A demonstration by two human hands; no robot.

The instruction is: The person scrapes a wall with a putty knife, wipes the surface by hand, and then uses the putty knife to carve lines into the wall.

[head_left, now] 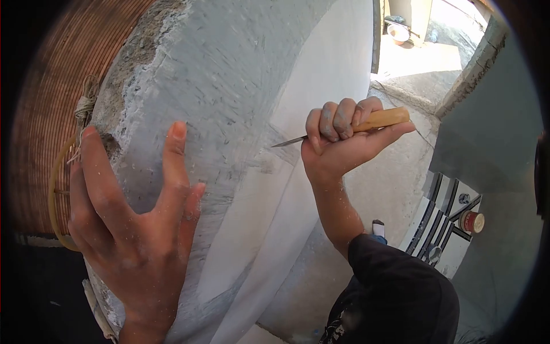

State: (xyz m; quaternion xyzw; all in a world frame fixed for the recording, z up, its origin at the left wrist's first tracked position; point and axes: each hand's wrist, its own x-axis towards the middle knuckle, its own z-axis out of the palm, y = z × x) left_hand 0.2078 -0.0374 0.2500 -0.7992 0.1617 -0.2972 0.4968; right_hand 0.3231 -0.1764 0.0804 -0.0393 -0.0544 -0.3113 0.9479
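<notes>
My left hand [129, 235] has its fingers spread, with the thumb and fingertips over the rough left edge of a plastered wall surface [229, 74]. My right hand [338, 137] is wrapped round the wooden handle [384, 118] of a tool, whose thin, pointed metal blade [288, 142] sticks out to the left past the little finger. The blade overlaps the wall surface in this view. Grey smears mark my right fingers. The plaster is grey and streaky on the left, with smoother white areas to the right and below.
A crumbly broken edge [143, 57] runs up the wall's left side, beside brown ribbed sheeting [57, 109], tied cord [86, 106] and a yellowish tube [52, 200]. At right, a red tin [472, 222] stands by striped black-and-white panels [421, 229]. A pale bucket [398, 34] sits far back.
</notes>
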